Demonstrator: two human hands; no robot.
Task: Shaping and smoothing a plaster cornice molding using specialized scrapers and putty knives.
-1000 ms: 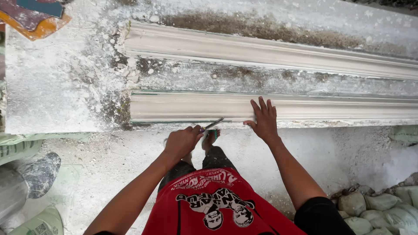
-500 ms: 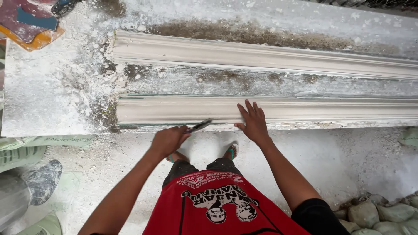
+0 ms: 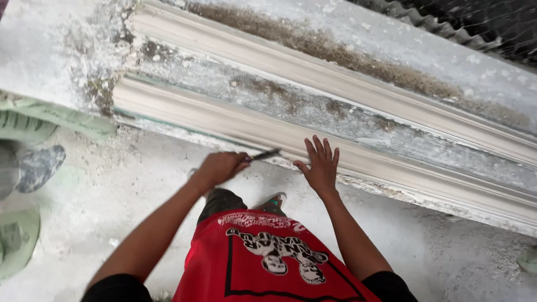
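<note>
We see a long counter (image 3: 50, 50), its top crusted with white plaster dust and brown stains. Two long pale plaster mouldings lie on it side by side: the near moulding (image 3: 224, 120) along the front edge, the far moulding (image 3: 291, 64) behind, with a grimy strip between. Below, the dusty floor (image 3: 123, 190) carries green sacks (image 3: 33, 120).

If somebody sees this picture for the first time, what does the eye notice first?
Two long pale plaster mouldings run side by side across the dusty white bench. At the near moulding's edge, the left hand holds a thin dark blade and the right hand presses flat. Below, a bright red shirt stands out.
</note>
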